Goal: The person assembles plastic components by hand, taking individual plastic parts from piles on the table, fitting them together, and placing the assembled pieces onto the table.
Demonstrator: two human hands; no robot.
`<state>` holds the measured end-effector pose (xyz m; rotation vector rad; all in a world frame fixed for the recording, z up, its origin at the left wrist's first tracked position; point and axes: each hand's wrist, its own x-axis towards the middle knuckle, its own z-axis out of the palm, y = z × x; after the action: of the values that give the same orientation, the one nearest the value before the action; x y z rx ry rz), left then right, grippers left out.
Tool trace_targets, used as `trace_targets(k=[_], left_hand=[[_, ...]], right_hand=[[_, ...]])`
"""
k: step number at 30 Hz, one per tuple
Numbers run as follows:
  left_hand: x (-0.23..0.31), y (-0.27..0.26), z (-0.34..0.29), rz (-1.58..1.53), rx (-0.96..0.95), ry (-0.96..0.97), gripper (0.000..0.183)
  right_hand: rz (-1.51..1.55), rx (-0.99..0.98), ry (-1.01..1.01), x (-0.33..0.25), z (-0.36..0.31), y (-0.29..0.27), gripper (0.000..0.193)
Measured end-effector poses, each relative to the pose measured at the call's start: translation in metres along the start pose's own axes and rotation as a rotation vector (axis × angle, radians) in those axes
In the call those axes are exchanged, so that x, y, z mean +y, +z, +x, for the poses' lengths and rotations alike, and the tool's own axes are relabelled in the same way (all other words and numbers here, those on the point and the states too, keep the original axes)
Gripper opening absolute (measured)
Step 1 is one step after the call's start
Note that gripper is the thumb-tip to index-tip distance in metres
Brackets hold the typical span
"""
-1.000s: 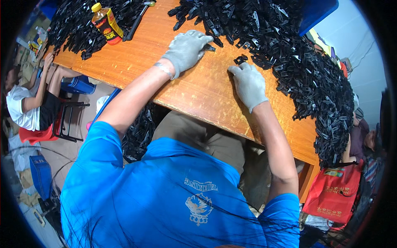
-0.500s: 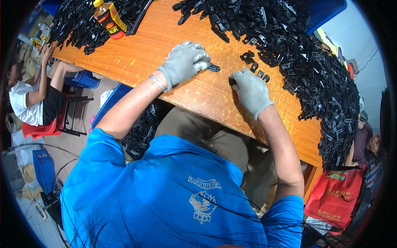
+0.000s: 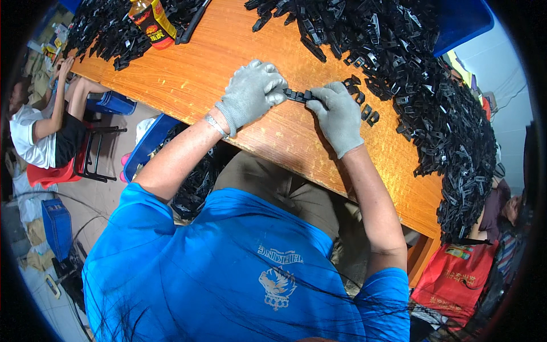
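Note:
Both my hands wear grey gloves and meet over the wooden table. A small dark plastic part spans the gap between them. My left hand pinches its left end, fingers curled. At the other end, my right hand closes thumb and fingers on it; whether it holds a separate piece there, I cannot make out. Just right of my right hand lie several small black clips. Beyond them spreads a large heap of black plastic parts.
A drink bottle with a yellow label stands at the far left by another black heap. Blue bins edge the table. A red bag sits at lower right. Other people sit at left and far right.
My right hand has moved left and up to meet the dark part in my left hand. Both hands now hold that part between them.

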<state>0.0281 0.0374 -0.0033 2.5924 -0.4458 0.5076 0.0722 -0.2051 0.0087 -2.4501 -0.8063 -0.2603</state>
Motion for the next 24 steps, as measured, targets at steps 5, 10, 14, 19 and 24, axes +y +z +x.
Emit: trace_targets(k=[5, 10, 14, 19, 24], left_hand=[[0.004, 0.0, 0.007, -0.023, 0.01, 0.037, 0.015], [-0.014, -0.041, -0.015, -0.019, -0.177, 0.01, 0.014], [-0.048, -0.139, -0.051, -0.247, -0.639, -0.077, 0.023], [-0.028, -0.116, -0.001, -0.106, -0.437, -0.174, 0.031], [-0.009, -0.015, 0.076, 0.117, -0.144, -0.041, 0.037]], right_hand=[[-0.125, -0.142, -0.133, -0.018, 0.022, 0.007, 0.016], [0.006, -0.127, -0.232, -0.018, 0.014, 0.016, 0.015], [0.042, -0.146, -0.198, -0.005, 0.002, -0.021, 0.017], [-0.37, -0.011, 0.048, 0.047, 0.01, -0.062, 0.018], [-0.434, -0.078, 0.052, 0.062, 0.016, -0.052, 0.021]])
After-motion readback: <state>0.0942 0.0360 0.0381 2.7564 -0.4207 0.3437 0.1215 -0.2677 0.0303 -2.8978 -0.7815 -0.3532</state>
